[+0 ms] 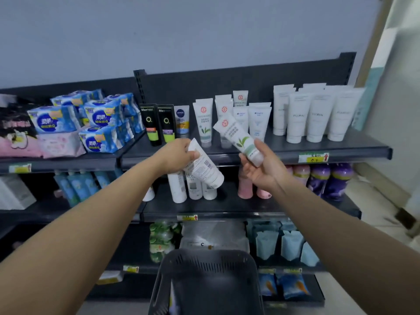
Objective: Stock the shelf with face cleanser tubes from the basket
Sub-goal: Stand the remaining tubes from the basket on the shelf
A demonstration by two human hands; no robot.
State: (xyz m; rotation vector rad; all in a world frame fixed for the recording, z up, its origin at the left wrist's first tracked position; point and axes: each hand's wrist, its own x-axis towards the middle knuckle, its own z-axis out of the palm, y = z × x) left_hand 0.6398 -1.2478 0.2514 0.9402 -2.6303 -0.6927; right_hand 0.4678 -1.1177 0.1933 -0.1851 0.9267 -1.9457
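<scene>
Head view looks down two bare forearms reaching toward a dark shelf (284, 153). Left hand (175, 155) has its fingers wrapped around the upper part of a white cleanser tube (204, 165); this tube tilts with its cap end down and to the right, its printed back and barcode facing the camera, hanging just below the shelf's front lip. The hand covers the tube's crimped end in part. Right hand (263, 169) grasps a second tube (238, 138) by its cap end, thumb and fingers closed round it; that tube leans up and to the left, leaf print and red seal showing, and its crimped end overlaps the row of matching tubes (204, 121) standing upright on the shelf. Whether it touches them cannot be told.

To the right of that row on the shelf stand larger white tubes (318, 114); their lettering is too blurred to read fully. Left of the row are two black-and-green tubes (159, 123).

Below the shelf, at the bottom edge of the picture, sits the dark slotted basket (204, 264); its lower part is cut off and its inside is too dark to make out the contents. Bottles on the tier under the shelf are partly hidden by both hands.
</scene>
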